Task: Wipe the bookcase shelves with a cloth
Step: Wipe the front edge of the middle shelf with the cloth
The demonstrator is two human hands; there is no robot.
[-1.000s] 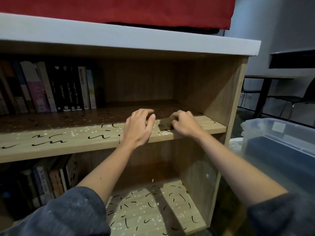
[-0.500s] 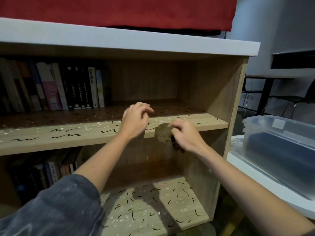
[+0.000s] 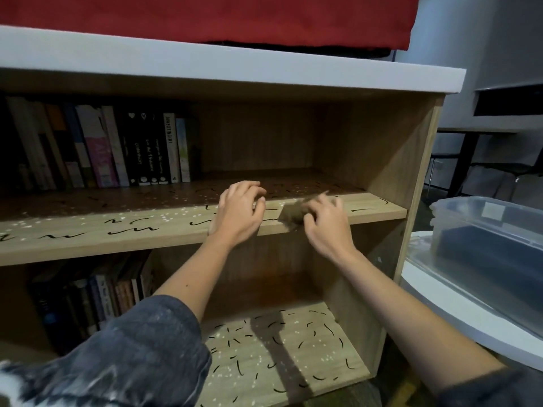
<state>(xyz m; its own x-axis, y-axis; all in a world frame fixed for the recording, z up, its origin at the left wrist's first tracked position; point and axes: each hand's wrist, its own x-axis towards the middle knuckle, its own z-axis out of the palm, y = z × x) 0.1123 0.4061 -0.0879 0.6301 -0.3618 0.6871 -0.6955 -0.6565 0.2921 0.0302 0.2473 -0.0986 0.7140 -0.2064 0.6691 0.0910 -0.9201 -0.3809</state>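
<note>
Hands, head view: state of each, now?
Left hand: loosely curled, resting on the upper shelf, holding nothing.
Right hand: gripping the cloth on that shelf.

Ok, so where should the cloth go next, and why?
Probably a short sweep to the right. The right hand holds the brown cloth on the front of the upper shelf, and black marks sit close by on that side, near the shelf's end. The left hand rests on the shelf just left of the cloth, blocking that way for now.
</note>
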